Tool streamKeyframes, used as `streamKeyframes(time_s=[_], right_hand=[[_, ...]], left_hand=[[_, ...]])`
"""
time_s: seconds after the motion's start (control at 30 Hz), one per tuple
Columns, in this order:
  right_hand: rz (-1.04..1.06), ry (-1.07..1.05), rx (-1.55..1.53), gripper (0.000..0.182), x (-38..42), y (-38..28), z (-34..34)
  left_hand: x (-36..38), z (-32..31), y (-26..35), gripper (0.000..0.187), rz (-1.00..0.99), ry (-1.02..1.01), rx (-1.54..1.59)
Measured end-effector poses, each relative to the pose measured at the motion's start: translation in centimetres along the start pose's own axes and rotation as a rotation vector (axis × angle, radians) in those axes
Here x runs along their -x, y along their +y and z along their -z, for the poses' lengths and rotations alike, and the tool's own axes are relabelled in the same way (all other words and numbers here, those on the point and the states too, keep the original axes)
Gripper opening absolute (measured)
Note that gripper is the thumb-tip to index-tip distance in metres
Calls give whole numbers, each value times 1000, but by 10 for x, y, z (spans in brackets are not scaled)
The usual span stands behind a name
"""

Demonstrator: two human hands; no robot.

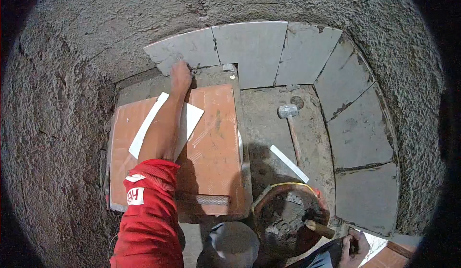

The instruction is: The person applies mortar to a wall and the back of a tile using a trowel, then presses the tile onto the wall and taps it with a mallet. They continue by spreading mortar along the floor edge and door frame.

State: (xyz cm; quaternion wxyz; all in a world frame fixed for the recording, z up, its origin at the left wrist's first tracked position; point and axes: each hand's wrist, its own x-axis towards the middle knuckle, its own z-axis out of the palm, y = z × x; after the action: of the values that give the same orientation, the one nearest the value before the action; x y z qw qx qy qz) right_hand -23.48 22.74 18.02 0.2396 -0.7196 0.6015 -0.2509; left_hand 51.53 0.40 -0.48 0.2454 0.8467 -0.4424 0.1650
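My left hand [181, 76], at the end of a red sleeve, is closed at the lower edge of the leftmost grey wall tile [192, 48]. What its fingers pinch is too small to make out. Below the forearm, a white cut tile piece [191, 121] lies on a large orange-backed tile [211, 148]. At the bottom right, what appears to be my right hand [354, 248] has curled fingers close to a white piece [373, 245]. Its grip is in shadow, so whatever it holds is hidden.
More grey tiles [261, 47] line the wall to the right. A mallet [288, 112] and a narrow white strip [289, 164] lie on the floor. A mortar bucket [288, 220] with a wooden handle [319, 228] stands in front. Rough plaster [62, 124] covers the left wall.
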Motion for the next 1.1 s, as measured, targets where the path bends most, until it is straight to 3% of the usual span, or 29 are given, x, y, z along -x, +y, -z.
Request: streamKeyframes(time_s=[0.17, 0.33, 0.43, 0.53, 0.6, 0.73, 0.77, 0.87, 0.93, 1.0, 1.03, 1.1], right_hand=[[58, -24, 56, 26, -8, -7, -2], [-111, -85, 39, 27, -6, 3, 4], [-20, -29, -96, 24, -11, 8, -8], [-39, -85, -6, 23, -17, -7, -4], [0, -99, 0, 24, -19, -11, -5], [148, -71, 120, 27, -21, -14, 4], [-147, -115, -319, 17, -13, 24, -2], [-241, -36, -206, 18, -34, 59, 19], [-153, -186, -45, 45, -37, 88, 30], [-135, -458, -49, 21, -31, 139, 23], [-130, -453, -42, 21, -27, 154, 15], [-265, -639, 0, 25, -19, 181, -4]], left_hand=[[-3, 8, 1, 21, 26, -94, 22], [-9, 14, -3, 24, 141, -187, 149], [-10, 8, -7, 23, 97, -151, 115], [-5, 23, 7, 19, 174, -217, 139], [2, 23, 11, 18, 94, -25, -125], [9, 33, 26, 21, 98, -74, -248], [12, 35, 29, 21, 116, -65, -247], [10, 46, 32, 23, 134, -66, -188], [12, 60, 46, 24, 127, -80, -132], [28, 93, 75, 27, 22, 54, 24], [36, 108, 91, 27, 26, 59, 31], [61, 133, 125, 30, 106, -124, 309]])
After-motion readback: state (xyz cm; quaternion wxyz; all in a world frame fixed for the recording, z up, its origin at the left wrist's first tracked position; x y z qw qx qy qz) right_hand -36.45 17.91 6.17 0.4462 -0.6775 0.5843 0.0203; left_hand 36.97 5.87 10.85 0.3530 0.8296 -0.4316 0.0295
